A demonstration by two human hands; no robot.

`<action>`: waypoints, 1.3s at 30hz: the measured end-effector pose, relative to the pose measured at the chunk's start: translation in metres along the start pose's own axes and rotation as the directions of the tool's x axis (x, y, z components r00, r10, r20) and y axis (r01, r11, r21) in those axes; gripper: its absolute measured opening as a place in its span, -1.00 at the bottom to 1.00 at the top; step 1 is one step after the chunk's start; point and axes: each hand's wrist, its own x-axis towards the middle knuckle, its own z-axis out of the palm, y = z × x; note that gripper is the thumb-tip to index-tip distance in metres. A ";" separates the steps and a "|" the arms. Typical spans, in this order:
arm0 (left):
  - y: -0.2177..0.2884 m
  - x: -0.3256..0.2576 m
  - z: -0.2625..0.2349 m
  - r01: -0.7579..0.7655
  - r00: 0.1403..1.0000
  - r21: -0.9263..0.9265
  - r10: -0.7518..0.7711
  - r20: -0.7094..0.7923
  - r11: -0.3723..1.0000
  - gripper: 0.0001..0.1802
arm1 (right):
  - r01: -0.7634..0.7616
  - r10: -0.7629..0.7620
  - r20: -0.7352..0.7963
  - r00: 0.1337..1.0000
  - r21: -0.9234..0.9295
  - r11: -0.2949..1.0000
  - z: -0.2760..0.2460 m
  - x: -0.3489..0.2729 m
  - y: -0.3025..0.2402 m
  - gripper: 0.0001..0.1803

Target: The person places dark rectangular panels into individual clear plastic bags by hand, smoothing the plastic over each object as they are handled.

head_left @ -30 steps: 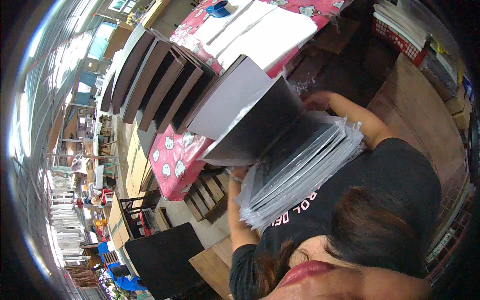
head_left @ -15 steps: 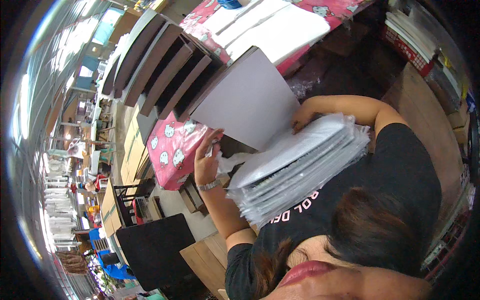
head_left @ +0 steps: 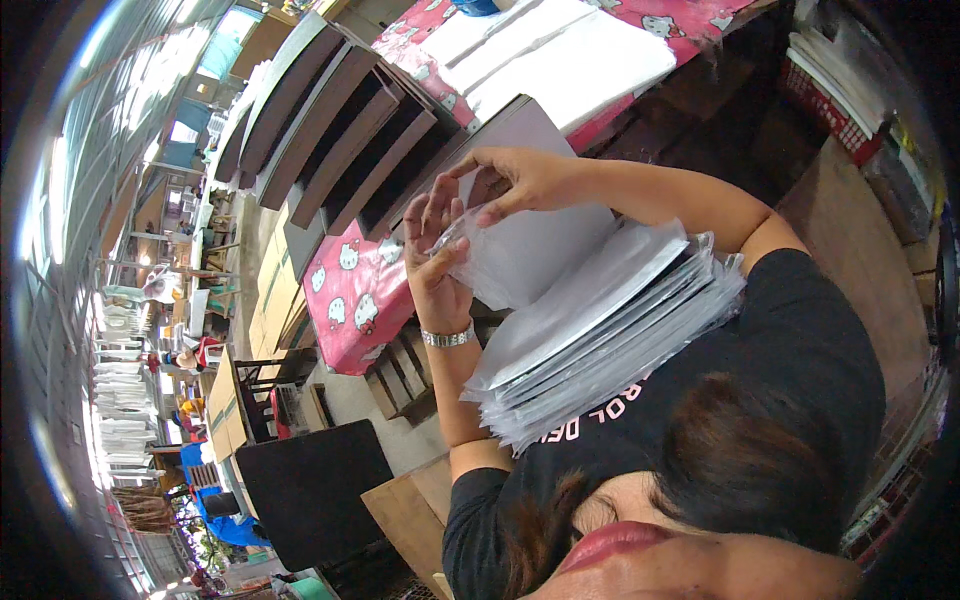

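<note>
A thin clear plastic sheet (head_left: 490,265), perhaps a bag, hangs between my two hands in front of me. My left hand (head_left: 437,250), with a metal watch band at the wrist, pinches its edge between thumb and fingers. From the other side my right hand (head_left: 515,190) reaches across, its curved fingers and thumb at the sheet's upper edge. A thick stack of plastic-covered flat sheets (head_left: 610,330) leans against my chest below. Behind the hands stands a large pale grey panel (head_left: 570,240), partly covered by them.
Several dark, box-like pieces (head_left: 340,130) are piled at the far left on a table with a pink patterned cover (head_left: 355,290). White sheets (head_left: 570,70) lie beyond. A red basket (head_left: 830,105) stands at the far right; a black board (head_left: 315,495) is at the lower left.
My right hand has left the stack and moved left to meet my left hand. The plastic, crumpled by the left hand before, is now spread between both hands.
</note>
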 end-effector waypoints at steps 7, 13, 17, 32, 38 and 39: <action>-0.004 -0.005 -0.016 -0.056 0.982 0.499 0.138 -0.128 0.865 -0.39 | 0.084 -0.117 -0.147 0.982 -0.210 0.974 0.009 0.008 -0.002 -0.75; -0.007 -0.009 0.006 0.043 0.984 0.483 0.045 -0.171 0.875 -0.67 | 0.321 -0.329 -0.232 0.916 -0.070 0.944 0.016 0.016 -0.004 -0.75; 0.007 -0.020 -0.022 0.179 0.983 0.527 -0.179 -0.052 0.831 -0.91 | -0.068 0.105 -0.078 0.991 0.374 0.925 0.027 -0.005 -0.011 -0.78; 0.037 -0.069 -0.145 0.135 0.977 -0.245 -0.088 0.195 0.960 -0.50 | 0.013 0.154 0.676 0.721 -0.235 0.972 -0.028 -0.051 -0.021 -0.82; 0.014 -0.063 -0.050 0.392 0.830 0.642 -0.554 0.062 0.659 -0.57 | -0.072 0.191 -0.100 0.976 0.686 0.724 -0.049 -0.046 -0.033 -0.76; 0.021 -0.062 -0.073 0.265 0.942 0.353 -0.319 0.105 0.897 -0.49 | -0.199 0.183 0.078 0.980 0.450 0.871 -0.050 -0.048 -0.025 -0.78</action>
